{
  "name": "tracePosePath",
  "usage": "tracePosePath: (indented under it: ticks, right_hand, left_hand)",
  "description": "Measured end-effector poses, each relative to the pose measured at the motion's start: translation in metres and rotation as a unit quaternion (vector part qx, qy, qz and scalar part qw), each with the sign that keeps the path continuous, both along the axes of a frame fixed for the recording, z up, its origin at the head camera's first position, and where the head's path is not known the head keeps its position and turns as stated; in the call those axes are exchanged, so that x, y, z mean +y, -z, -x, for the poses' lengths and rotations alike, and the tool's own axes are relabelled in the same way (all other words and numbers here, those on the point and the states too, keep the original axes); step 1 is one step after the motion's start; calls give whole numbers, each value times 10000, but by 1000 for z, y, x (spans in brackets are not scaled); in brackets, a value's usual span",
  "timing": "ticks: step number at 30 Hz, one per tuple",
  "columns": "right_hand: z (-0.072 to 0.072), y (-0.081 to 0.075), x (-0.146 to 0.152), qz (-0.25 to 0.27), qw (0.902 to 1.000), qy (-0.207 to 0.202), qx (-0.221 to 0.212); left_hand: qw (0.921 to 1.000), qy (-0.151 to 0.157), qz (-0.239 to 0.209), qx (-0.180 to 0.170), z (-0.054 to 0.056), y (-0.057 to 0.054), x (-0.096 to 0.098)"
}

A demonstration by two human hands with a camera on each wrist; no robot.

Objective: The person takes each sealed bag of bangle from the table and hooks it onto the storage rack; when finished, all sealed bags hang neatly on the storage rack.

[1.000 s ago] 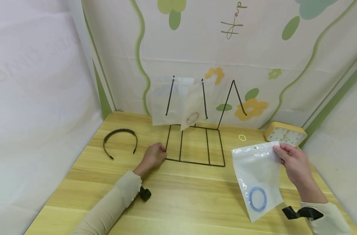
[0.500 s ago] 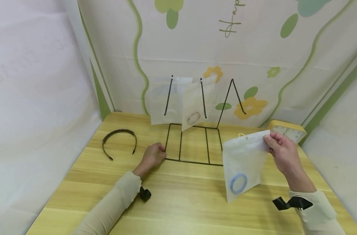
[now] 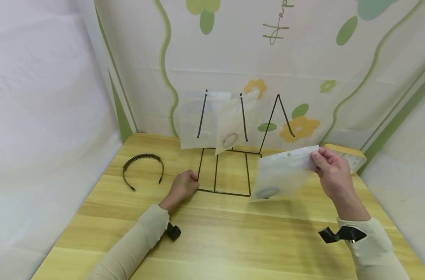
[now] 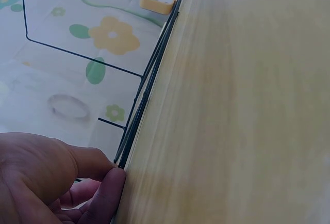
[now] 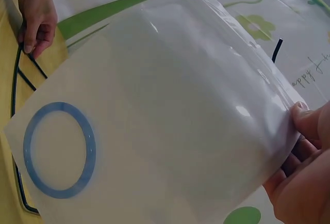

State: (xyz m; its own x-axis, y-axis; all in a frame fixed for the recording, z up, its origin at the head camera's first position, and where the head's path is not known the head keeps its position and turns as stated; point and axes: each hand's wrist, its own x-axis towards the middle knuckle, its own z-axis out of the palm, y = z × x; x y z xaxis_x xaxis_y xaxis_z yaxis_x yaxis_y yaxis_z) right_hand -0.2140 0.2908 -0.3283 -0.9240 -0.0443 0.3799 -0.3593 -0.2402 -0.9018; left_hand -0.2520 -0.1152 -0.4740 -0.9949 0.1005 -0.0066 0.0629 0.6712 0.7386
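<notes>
My left hand [image 3: 182,187] pinches the front left corner of a black wire display rack [image 3: 215,173] on the table. In the left wrist view its thumb and forefinger meet at the wire. My right hand [image 3: 333,175] holds a white zip-lock bag [image 3: 286,167] by its upper right corner, thumb on the near face. The bag is in the air, tilted, over the rack's right side. Inside lies a blue ring [image 5: 91,152], low in the bag. A small hole shows in the bag's top strip. Two bags, a left one [image 3: 193,120] and a middle one [image 3: 230,120], hang on the rack's hooks.
The rack's right hook [image 3: 286,114] carries no bag. A dark coiled headband [image 3: 142,156] lies left of the rack. A yellow clock [image 3: 354,158] stands at the back right, partly behind my right hand. A printed cloth backdrop [image 3: 216,54] rises behind the table.
My right hand has moved the bag left and up towards the rack, and the bag has tilted. The bag now hides the small yellow ring. My left hand has stayed at the rack's corner.
</notes>
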Motion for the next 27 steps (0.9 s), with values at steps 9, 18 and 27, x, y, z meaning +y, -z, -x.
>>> tracePosePath:
  ticks: [9, 18, 27]
  right_hand:
    - [8, -11, -6, 257, 9996, -59, 103]
    - [9, -26, -15, 714, 9968, 134, 334]
    - [13, -34, -13, 989, 9947, 59, 269]
  left_hand:
    - [10000, -59, 27, -42, 0, -2, 2]
    - [9998, -62, -50, -164, -2, -2, 1]
    - [9999, -24, -24, -117, -2, -3, 1]
